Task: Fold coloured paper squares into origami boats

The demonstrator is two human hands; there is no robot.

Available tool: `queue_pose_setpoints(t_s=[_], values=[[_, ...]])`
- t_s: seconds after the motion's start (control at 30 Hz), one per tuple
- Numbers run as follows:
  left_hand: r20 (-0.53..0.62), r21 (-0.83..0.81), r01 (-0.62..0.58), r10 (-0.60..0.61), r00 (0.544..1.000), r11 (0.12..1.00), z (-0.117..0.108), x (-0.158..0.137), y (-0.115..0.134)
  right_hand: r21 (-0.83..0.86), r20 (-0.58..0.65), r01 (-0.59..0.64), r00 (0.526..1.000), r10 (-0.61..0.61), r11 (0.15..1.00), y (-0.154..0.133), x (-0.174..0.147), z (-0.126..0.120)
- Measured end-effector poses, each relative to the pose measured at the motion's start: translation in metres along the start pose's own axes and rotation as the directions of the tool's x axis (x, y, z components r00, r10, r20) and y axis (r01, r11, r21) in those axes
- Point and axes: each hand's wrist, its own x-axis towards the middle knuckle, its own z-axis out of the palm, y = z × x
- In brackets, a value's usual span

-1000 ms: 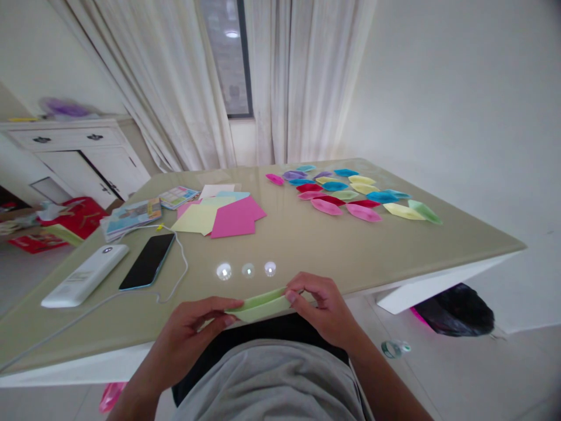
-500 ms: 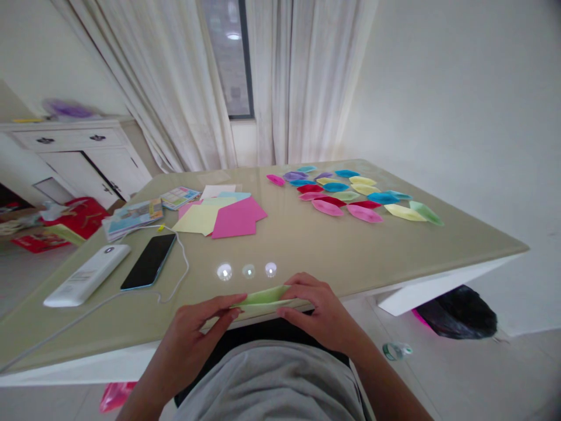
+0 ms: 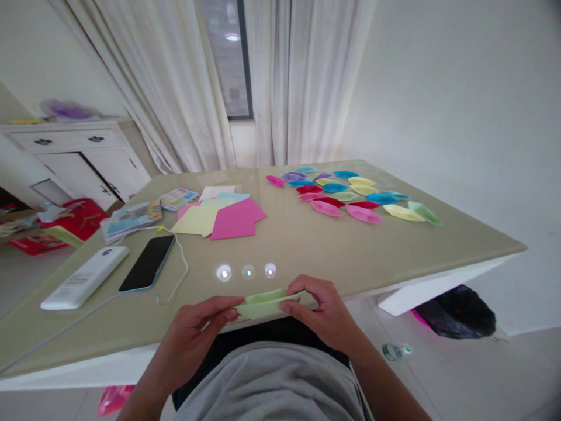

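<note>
A pale green folded paper boat (image 3: 265, 304) is held at the table's front edge, its long side facing me and its top slightly parted. My left hand (image 3: 199, 327) pinches its left end between thumb and fingers. On the right end, my right hand (image 3: 322, 304) closes thumb and fingertips over the paper. Several finished-looking paper boats (image 3: 326, 208) in pink, red, blue, yellow, purple and green lie at the back right of the table. Flat coloured paper sheets (image 3: 234, 222), pink, yellow, blue and white, overlap left of centre.
On the left of the table (image 3: 350, 257) lie a black phone (image 3: 148, 263), a white power bank (image 3: 85, 278) with a cable (image 3: 186, 266), and printed booklets (image 3: 134, 218). A black plastic bag (image 3: 460, 313) and a clear bottle (image 3: 394, 351) are on the floor at right.
My right thumb and fingers have shifted on the right end of the green paper, and more of its front side now shows. The left hand keeps its pinch.
</note>
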Motion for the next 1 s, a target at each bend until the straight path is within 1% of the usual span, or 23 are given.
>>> queue_pose_setpoints(t_s=[0.07, 0.13, 0.23, 0.3, 0.4, 0.47, 0.5, 0.57, 0.6, 0.63, 0.67, 0.7, 0.73, 0.8, 0.83, 0.9, 1.0], values=[[0.005, -0.095, 0.05, -0.05, 0.999, 0.994, 0.0, -0.002, -0.007, 0.094, -0.007, -0.019, 1.0, 0.02, 0.995, 0.002, -0.002, 0.001], [0.004, -0.2, 0.099, -0.1, 0.995, 0.975, 0.001, -0.003, -0.013, 0.22, -0.003, -0.01, 1.0, 0.012, 0.975, 0.003, -0.003, 0.003], [0.0, -0.339, 0.154, -0.163, 0.987, 0.928, 0.006, -0.003, -0.016, 0.414, 0.016, -0.014, 1.0, 0.008, 0.91, 0.003, -0.004, 0.01], [0.014, -0.396, 0.182, -0.193, 0.981, 0.9, 0.01, -0.003, -0.016, 0.508, 0.035, -0.03, 0.999, 0.014, 0.861, 0.001, -0.004, 0.015], [0.096, -0.401, 0.212, -0.19, 0.977, 0.891, 0.015, -0.002, -0.013, 0.587, 0.034, -0.036, 0.999, 0.02, 0.809, -0.002, -0.004, 0.021], [0.144, -0.307, 0.183, -0.144, 0.979, 0.934, 0.016, -0.001, -0.01, 0.602, 0.032, -0.036, 0.999, 0.021, 0.798, -0.003, -0.006, 0.022], [0.135, -0.224, 0.14, -0.112, 0.984, 0.964, 0.017, -0.002, -0.007, 0.592, 0.036, -0.043, 0.999, 0.027, 0.805, -0.005, -0.007, 0.022], [0.062, -0.025, 0.028, -0.027, 0.998, 0.999, 0.018, -0.004, 0.002, 0.525, 0.046, -0.082, 0.997, 0.067, 0.847, -0.008, -0.009, 0.023], [0.014, 0.059, -0.021, 0.02, 1.0, 0.998, 0.02, -0.006, 0.008, 0.475, 0.048, -0.108, 0.994, 0.097, 0.873, -0.01, -0.01, 0.023], [-0.016, 0.103, -0.062, 0.063, 0.998, 0.993, 0.022, -0.008, 0.016, 0.423, 0.045, -0.138, 0.99, 0.131, 0.896, -0.012, -0.011, 0.024], [-0.037, 0.103, -0.094, 0.098, 0.994, 0.99, 0.025, -0.01, 0.024, 0.38, 0.037, -0.166, 0.986, 0.164, 0.91, -0.014, -0.011, 0.025], [-0.04, 0.068, -0.13, 0.132, 0.99, 0.989, 0.028, -0.011, 0.032, 0.349, 0.034, -0.189, 0.981, 0.189, 0.918, -0.017, -0.012, 0.026], [-0.01, 0.026, -0.146, 0.146, 0.989, 0.989, 0.032, -0.013, 0.039, 0.337, 0.039, -0.205, 0.978, 0.204, 0.919, -0.019, -0.013, 0.026], [0.0, -0.021, -0.197, 0.197, 0.98, 0.98, 0.04, -0.013, 0.051, 0.37, 0.071, -0.213, 0.977, 0.201, 0.904, -0.023, -0.014, 0.027], [-0.023, -0.05, -0.208, 0.207, 0.978, 0.977, 0.043, -0.012, 0.055, 0.408, 0.101, -0.21, 0.978, 0.185, 0.889, -0.024, -0.014, 0.027], [-0.047, -0.097, -0.198, 0.194, 0.98, 0.976, 0.048, -0.01, 0.058, 0.484, 0.161, -0.208, 0.976, 0.147, 0.85, -0.026, -0.016, 0.026], [-0.058, -0.165, -0.151, 0.144, 0.988, 0.975, 0.051, -0.01, 0.056, 0.573, 0.232, -0.218, 0.968, 0.098, 0.79, -0.029, -0.018, 0.024]])
